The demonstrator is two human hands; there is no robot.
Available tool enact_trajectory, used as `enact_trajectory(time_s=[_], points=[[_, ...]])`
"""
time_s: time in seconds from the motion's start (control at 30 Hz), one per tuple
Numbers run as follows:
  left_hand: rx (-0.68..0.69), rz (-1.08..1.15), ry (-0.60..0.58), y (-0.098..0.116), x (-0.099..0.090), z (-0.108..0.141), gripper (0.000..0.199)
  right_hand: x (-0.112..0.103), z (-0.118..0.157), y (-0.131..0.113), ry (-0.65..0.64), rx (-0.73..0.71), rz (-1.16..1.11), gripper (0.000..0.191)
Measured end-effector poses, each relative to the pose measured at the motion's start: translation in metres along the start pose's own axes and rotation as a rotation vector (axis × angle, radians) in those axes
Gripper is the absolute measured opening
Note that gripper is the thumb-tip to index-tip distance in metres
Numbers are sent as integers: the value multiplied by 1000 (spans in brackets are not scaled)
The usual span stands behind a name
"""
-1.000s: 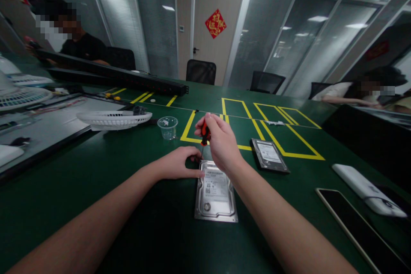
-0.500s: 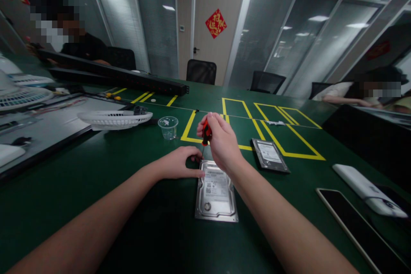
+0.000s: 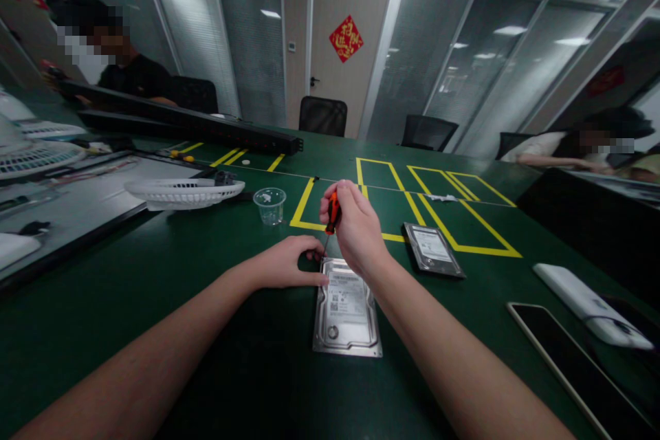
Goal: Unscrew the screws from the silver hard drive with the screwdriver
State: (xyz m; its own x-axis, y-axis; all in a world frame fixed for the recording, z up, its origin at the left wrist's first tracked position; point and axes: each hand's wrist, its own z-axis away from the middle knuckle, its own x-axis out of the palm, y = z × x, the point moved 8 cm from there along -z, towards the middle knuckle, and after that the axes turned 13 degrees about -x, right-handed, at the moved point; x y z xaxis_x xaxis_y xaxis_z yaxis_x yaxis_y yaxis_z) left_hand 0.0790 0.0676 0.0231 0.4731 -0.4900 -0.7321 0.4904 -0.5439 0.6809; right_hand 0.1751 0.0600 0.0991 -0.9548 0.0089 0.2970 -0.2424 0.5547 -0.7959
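Observation:
A silver hard drive [image 3: 348, 309] with a white label lies flat on the green table in front of me. My right hand [image 3: 355, 223] is closed round the red-and-black handle of a screwdriver [image 3: 333, 212]. The screwdriver stands nearly upright, its thin shaft reaching down to the drive's far left corner. With the thumb on the label's left side and the fingers curled by that same corner, my left hand [image 3: 291, 261] grips the hard drive. The contact between tip and drive is too small to make out.
A clear plastic cup [image 3: 269, 207] stands beyond my left hand. Right of my hands lie a second hard drive [image 3: 433, 249], a phone [image 3: 559, 364] and a white device [image 3: 592, 306]. A white fan grille [image 3: 185, 192] is at left. Two people sit across the table.
My right hand's fingers and the screwdriver handle have turned slightly. The left hand and the hard drive have stayed in place.

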Motion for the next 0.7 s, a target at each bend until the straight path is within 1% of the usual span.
enact_trajectory(time_s=[0.1, 0.17, 0.3, 0.47, 0.7], points=[[0, 3, 3, 0, 0, 0, 45, 2, 2, 2, -9, 20, -34, 39], [-4, 2, 8, 0, 0, 0, 46, 4, 3, 2, -27, 31, -12, 41], [-9, -10, 21, 0, -1, 1, 49, 7, 6, 0, -63, 38, 69, 37], [-12, -7, 16, 2, -1, 1, 49, 10, 6, 0, -111, 42, 73, 34], [-21, 0, 20, 1, -1, 1, 47, 5, 2, -1, -107, 36, 154, 33]])
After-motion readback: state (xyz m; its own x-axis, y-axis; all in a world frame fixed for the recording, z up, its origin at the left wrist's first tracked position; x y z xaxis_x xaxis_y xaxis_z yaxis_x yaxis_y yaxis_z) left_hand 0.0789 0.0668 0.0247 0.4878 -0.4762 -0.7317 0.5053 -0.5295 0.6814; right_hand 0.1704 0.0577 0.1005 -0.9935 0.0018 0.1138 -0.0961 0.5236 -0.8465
